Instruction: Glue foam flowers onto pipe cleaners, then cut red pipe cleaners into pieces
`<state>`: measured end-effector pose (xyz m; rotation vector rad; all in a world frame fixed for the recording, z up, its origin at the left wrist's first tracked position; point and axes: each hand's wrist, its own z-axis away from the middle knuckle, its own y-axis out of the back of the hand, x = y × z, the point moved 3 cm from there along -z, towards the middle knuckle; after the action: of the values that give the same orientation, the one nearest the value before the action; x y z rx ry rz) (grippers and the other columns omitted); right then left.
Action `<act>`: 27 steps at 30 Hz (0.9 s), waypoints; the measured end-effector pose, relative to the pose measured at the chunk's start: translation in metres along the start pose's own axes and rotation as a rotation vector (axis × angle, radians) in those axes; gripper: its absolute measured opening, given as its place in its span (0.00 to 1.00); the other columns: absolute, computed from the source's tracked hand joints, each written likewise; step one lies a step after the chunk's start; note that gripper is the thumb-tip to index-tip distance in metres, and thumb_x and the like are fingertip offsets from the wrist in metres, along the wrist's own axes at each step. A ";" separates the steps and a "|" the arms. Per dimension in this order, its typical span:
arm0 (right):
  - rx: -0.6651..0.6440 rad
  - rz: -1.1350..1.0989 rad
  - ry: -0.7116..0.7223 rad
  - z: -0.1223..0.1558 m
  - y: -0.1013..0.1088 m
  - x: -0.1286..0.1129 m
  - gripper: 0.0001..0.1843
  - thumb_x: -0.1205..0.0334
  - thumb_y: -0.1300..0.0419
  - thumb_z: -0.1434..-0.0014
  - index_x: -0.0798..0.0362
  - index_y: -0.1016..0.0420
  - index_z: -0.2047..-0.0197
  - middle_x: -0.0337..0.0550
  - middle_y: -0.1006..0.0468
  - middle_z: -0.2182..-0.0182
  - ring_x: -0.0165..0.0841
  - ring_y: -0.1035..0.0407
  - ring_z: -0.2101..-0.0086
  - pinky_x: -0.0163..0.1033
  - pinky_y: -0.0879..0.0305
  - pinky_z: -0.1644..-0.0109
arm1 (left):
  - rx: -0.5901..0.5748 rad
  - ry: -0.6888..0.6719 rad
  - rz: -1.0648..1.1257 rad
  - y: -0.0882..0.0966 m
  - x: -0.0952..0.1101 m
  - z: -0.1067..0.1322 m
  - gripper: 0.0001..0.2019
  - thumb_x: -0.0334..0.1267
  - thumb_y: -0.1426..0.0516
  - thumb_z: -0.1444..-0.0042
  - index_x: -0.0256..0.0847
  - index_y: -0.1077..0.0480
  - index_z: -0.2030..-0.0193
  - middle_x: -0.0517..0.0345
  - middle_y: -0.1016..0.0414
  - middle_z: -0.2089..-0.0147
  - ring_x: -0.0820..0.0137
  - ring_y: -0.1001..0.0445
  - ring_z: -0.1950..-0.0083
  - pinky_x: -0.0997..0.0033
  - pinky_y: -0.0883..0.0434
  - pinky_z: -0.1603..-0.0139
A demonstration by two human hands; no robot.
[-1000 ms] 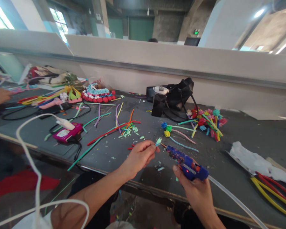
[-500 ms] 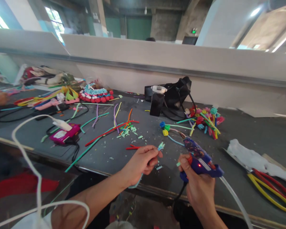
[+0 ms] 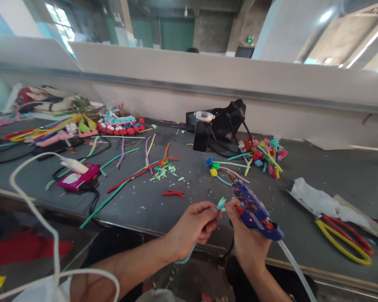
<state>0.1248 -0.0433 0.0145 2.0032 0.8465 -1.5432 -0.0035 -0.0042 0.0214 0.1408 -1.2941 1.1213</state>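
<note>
My left hand pinches a light blue pipe cleaner with a small pale teal flower tip; its stem hangs down below the hand. My right hand grips a blue hot glue gun, nozzle pointing up and away, a clear glue stick trailing back to the right. The right thumb and finger touch the flower tip next to the left fingers. Both hands hover over the near edge of the grey worktable.
Loose pipe cleaners and cut scraps litter the table's middle. A pile of finished flowers lies by a black bag and phone. A pink device with cables sits left; white cloth and yellow-red loops lie right.
The glue gun swung away from the flower tip, nozzle now up. My right hand's fingers moved in to touch the tip held by my left hand. The view shifted slightly.
</note>
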 end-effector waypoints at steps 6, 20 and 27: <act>0.025 0.006 -0.038 -0.002 0.000 0.009 0.16 0.52 0.29 0.51 0.54 0.26 0.68 0.39 0.23 0.72 0.31 0.29 0.72 0.38 0.30 0.65 | 0.007 -0.014 0.011 -0.003 0.000 0.001 0.11 0.45 0.43 0.42 0.40 0.34 0.66 0.71 0.47 0.82 0.83 0.58 0.84 0.77 0.60 0.84; 0.070 0.141 0.050 -0.004 0.000 0.002 0.18 0.49 0.31 0.51 0.53 0.28 0.66 0.39 0.23 0.73 0.32 0.29 0.73 0.37 0.32 0.66 | 0.024 -0.036 -0.021 -0.003 0.000 0.002 0.12 0.46 0.42 0.44 0.40 0.35 0.67 0.71 0.46 0.82 0.83 0.58 0.84 0.77 0.59 0.83; 0.075 0.176 0.134 -0.002 -0.004 -0.002 0.16 0.51 0.32 0.48 0.52 0.31 0.67 0.35 0.25 0.76 0.30 0.31 0.76 0.36 0.34 0.69 | 0.025 -0.035 -0.021 -0.003 0.000 0.001 0.12 0.47 0.42 0.44 0.40 0.35 0.66 0.72 0.47 0.82 0.83 0.58 0.84 0.77 0.60 0.83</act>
<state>0.1228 -0.0391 0.0167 2.1912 0.6504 -1.3734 -0.0021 -0.0067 0.0230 0.1927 -1.3076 1.1218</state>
